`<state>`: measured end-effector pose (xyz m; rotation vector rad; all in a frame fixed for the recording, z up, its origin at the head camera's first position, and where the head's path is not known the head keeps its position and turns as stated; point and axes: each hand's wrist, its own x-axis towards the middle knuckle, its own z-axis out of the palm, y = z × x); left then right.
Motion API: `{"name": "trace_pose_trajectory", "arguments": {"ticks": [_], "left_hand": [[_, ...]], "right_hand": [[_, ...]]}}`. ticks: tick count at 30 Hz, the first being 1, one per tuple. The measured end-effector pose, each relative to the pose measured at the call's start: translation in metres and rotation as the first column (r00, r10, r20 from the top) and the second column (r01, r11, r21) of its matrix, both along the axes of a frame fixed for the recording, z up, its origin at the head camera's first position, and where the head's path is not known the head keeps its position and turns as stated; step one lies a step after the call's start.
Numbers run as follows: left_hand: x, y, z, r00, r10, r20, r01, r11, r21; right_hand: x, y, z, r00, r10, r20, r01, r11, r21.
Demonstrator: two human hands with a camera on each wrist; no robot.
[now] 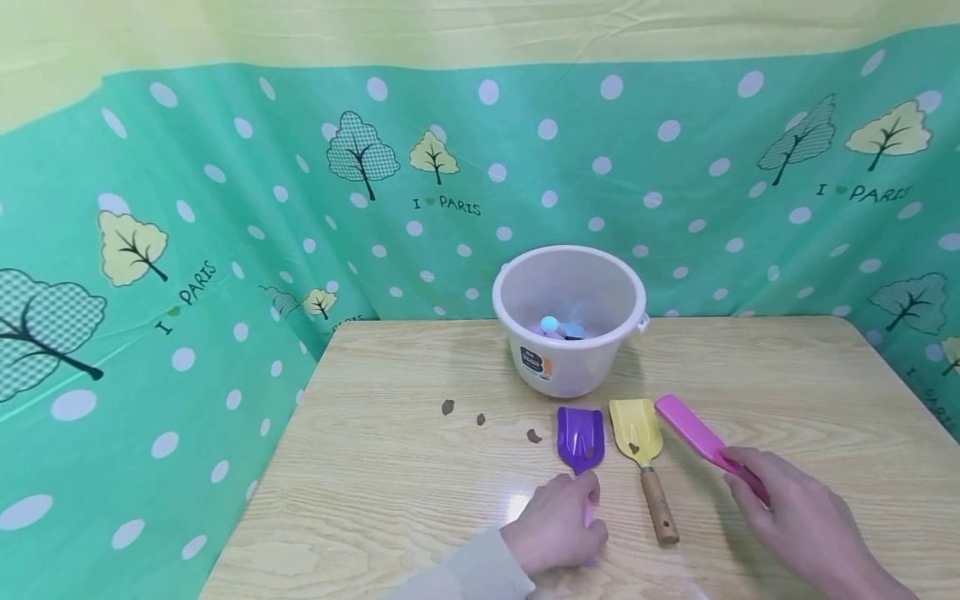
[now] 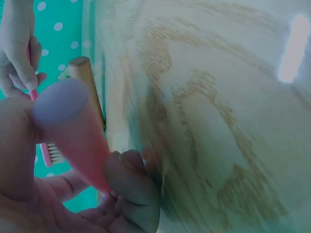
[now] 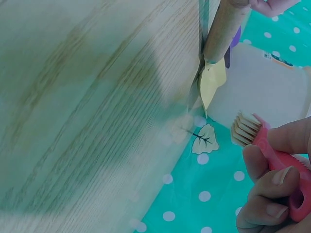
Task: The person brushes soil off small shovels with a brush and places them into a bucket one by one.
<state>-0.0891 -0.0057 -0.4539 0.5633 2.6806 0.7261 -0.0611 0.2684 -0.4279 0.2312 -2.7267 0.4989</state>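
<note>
Crumbs (image 1: 481, 419): we see three loose toward the desk's (image 1: 360, 367) left edge.
Left hand (image 1: 557, 525): clasps the purple shovel (image 1: 577, 429) by its handle, blade toward the far edge, one crumb aboard.
Bucket (image 1: 573, 371): stands at the far edge.
Yellow shovel (image 1: 637, 417): lies unheld, a crumb on its blade.
Right hand (image 1: 787, 508): grips the pink brush (image 1: 693, 427), head just beside that blade.
Risk: we judge a hasty brush stroke could scatter crumbs; tilting the purple shovel could spill its own.

The pale wood-grain counter (image 1: 337, 483) carries a white bucket (image 1: 573, 368) near its back edge, a yellow scoop (image 1: 637, 423) with a wooden handle (image 1: 658, 504), and three small brown scraps (image 1: 447, 407)
</note>
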Motion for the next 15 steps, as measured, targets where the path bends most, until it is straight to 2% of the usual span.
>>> {"name": "trace_pose_trajectory", "arguments": {"ticks": [8, 15], "left_hand": [[0.0031, -0.0036, 0.0007, 0.997, 0.059, 0.046, -0.061, 0.997, 0.042], [0.0006, -0.0089, -0.0033, 0.997, 0.073, 0.009, -0.074, 0.989, 0.126]], "right_hand": [[-0.0003, -0.0007, 0.0007, 1.000, -0.001, 0.007, 0.001, 1.000, -0.002], [-0.0012, -0.0033, 0.0009, 0.999, -0.002, 0.043, 0.002, 1.000, -0.002]]}}
